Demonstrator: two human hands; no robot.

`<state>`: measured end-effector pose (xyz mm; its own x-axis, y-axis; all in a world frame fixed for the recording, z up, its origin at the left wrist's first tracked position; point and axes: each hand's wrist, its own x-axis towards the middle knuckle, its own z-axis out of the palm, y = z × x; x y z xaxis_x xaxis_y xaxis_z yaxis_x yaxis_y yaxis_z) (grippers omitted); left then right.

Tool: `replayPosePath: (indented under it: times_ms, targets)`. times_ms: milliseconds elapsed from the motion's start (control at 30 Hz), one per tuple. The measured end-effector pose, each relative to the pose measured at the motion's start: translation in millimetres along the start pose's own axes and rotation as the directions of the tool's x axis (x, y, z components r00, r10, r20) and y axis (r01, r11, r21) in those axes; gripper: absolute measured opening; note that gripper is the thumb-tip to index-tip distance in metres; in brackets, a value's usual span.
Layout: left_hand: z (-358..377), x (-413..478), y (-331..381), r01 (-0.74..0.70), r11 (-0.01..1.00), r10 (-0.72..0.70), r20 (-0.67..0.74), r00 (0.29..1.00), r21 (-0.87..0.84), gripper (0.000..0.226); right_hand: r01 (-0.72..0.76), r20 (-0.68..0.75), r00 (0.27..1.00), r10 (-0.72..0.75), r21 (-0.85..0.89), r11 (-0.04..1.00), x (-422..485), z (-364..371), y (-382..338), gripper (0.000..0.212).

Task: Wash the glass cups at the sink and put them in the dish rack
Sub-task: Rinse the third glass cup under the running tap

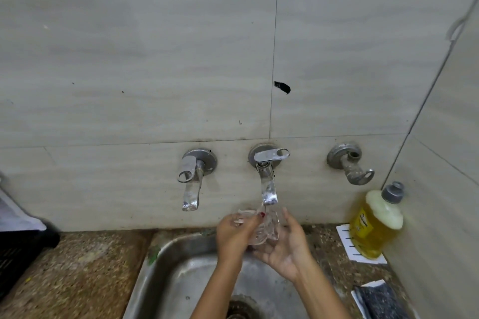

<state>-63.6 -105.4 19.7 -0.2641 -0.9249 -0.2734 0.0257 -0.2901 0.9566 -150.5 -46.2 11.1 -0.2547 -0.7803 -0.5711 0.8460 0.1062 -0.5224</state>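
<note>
- Grey stone-look tiled wall [129, 46] is filling the background and carrying 3 metal taps; the middle chrome tap [268, 184] is pointing down over the stainless steel sink [166, 267].
- Clear glass cup [267, 228] is sitting tilted just under that spout, above the sink's back edge, between both hands.
- Left hand [233, 235] is gripping the cup at its rim, a red-nailed finger pressing on the glass.
- Right hand [287, 246] is cradling the cup from below, palm up, fingers curling round its side.
- Yellow dish-soap bottle with a grey cap [373, 225] is standing in the right corner, on the speckled stone counter [77, 267].
- Black plastic crate [18, 254] is resting on the counter at the far left.
- Dark scrub pad [381, 300] is lying on the counter to the right of the sink.
</note>
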Motion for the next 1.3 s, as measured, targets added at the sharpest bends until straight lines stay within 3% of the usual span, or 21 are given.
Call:
replayPosePath:
  times_ms: [33, 67, 100, 167, 200, 267, 333, 400, 467, 500, 567, 667, 733, 833, 967, 1100, 1133, 1200, 1267, 1300]
  targets:
    - [-3, 0, 0, -0.15, 0.974, 0.151, 0.009, 0.988, 0.171, 0.017, -0.014, -0.004, 1.0, 0.014, 0.035, 0.999, 1, -1, 2, 0.045]
    - [-6, -2, 1, -0.295, 0.881, 0.283, 0.087, 0.955, 0.369, 0.023, -0.021, 0.005, 1.0, 0.021, 0.077, 0.997, -1, 0, 4, 0.04]
    - [-9, -3, 3, -0.445, 0.718, 0.389, 0.222, 0.894, 0.535, 0.026, -0.03, 0.03, 0.999, 0.026, 0.109, 0.994, -1, 0, 7, 0.036]
    - [-16, -1, 2, -0.647, 0.398, 0.416, 0.501, 0.759, 0.65, 0.032, -0.041, 0.082, 0.996, 0.029, 0.148, 0.988, 0, 0, 13, 0.035]
    - [-20, 1, 0, -0.698, 0.327, 0.368, 0.594, 0.715, 0.637, 0.039, -0.027, 0.077, 0.997, 0.015, 0.161, 0.987, 1, -2, 15, 0.037]
    - [-27, 5, -2, -0.742, 0.426, 0.283, 0.702, 0.653, 0.518, 0.043, 0.008, 0.031, 0.999, -0.013, 0.158, 0.987, 6, -8, 15, 0.041]
    - [-30, 2, -2, -0.707, 0.534, 0.241, 0.719, 0.652, 0.463, 0.03, 0.053, -0.011, 0.999, -0.052, 0.163, 0.985, 11, -14, 17, 0.039]
    - [-24, -4, -1, -0.554, 0.664, 0.195, 0.598, 0.777, 0.503, 0.046, 0.164, -0.008, 0.986, -0.164, 0.101, 0.981, 15, -14, 21, 0.029]
    - [-17, -5, 2, -0.244, 0.867, 0.061, 0.395, 0.917, 0.434, 0.034, 0.365, 0.043, 0.931, -0.363, -0.075, 0.928, 17, -13, 26, 0.016]
    - [-15, -2, 3, -0.014, 0.953, -0.086, 0.315, 0.945, 0.302, 0.022, 0.475, 0.105, 0.88, -0.463, -0.213, 0.854, 17, -13, 27, 0.023]
    - [-15, 1, 8, 0.336, 0.941, -0.333, 0.253, 0.908, 0.033, 0.017, 0.634, 0.286, 0.769, -0.571, -0.45, 0.629, 16, -14, 26, 0.041]
    - [-21, 14, 1, 0.401, 0.909, -0.374, 0.196, 0.906, -0.118, 0.034, 0.717, 0.475, 0.662, -0.58, -0.627, 0.306, 15, -17, 19, 0.055]
    - [-19, 16, -3, 0.372, 0.908, -0.352, 0.132, 0.927, -0.191, 0.038, 0.714, 0.502, 0.645, -0.576, -0.664, 0.222, 16, -17, 19, 0.059]
    - [-18, 14, -7, 0.368, 0.88, -0.362, 0.079, 0.929, -0.301, 0.032, 0.709, 0.399, 0.654, -0.643, -0.619, 0.337, 15, -8, 25, 0.064]
    - [-14, 1, -7, 0.528, 0.702, -0.437, 0.298, 0.849, -0.477, 0.041, 0.743, 0.389, 0.623, -0.679, -0.566, 0.357, 14, 13, 28, 0.054]
    - [-6, -6, -5, 0.522, 0.606, -0.351, 0.387, 0.852, -0.6, 0.034, 0.745, 0.432, 0.639, -0.637, -0.555, 0.37, 18, 22, 21, 0.048]
    - [-6, -5, -4, 0.493, 0.635, -0.33, 0.368, 0.869, -0.595, 0.034, 0.735, 0.39, 0.652, -0.65, -0.535, 0.417, 19, 25, 21, 0.045]
    - [-4, -1, -2, 0.381, 0.752, -0.261, 0.287, 0.922, -0.538, 0.035, 0.653, 0.202, 0.746, -0.634, -0.405, 0.64, 20, 29, 18, 0.038]
    - [0, 1, 1, 0.176, 0.913, -0.115, 0.184, 0.976, -0.368, 0.03, 0.515, 0.074, 0.857, -0.509, -0.136, 0.847, 24, 30, 16, 0.025]
    - [0, 1, 1, 0.042, 0.97, -0.009, 0.134, 0.991, -0.241, 0.026, 0.441, 0.069, 0.896, -0.438, -0.043, 0.896, 26, 29, 16, 0.018]
